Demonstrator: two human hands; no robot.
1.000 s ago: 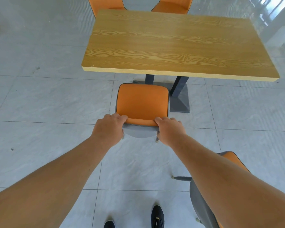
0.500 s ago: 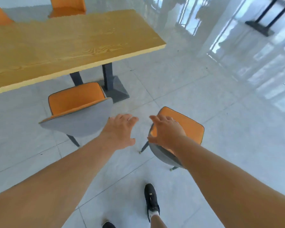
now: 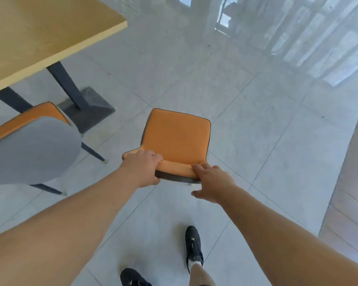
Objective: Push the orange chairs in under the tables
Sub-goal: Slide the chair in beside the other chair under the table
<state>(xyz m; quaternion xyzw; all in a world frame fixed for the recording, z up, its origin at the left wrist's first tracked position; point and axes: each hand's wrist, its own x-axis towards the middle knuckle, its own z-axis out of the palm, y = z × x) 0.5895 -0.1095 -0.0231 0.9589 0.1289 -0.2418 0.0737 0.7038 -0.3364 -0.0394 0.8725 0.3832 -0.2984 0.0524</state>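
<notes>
An orange chair with a grey back stands on the open floor, right of the wooden table and turned away from it. My left hand is closed over the left end of its backrest top. My right hand rests on the right end, fingers over the top edge and thumb loose below. A second orange chair stands at the left with its seat partly beneath the table edge, its grey back facing me.
The table's dark pedestal base sits between the two chairs. Grey floor tiles stretch ahead and to the right, with a wood-toned strip of floor at the far right. My black shoes are below the chair.
I let go of the first chair at the table, turned right, and both hands moved onto the backrest of the second chair.
</notes>
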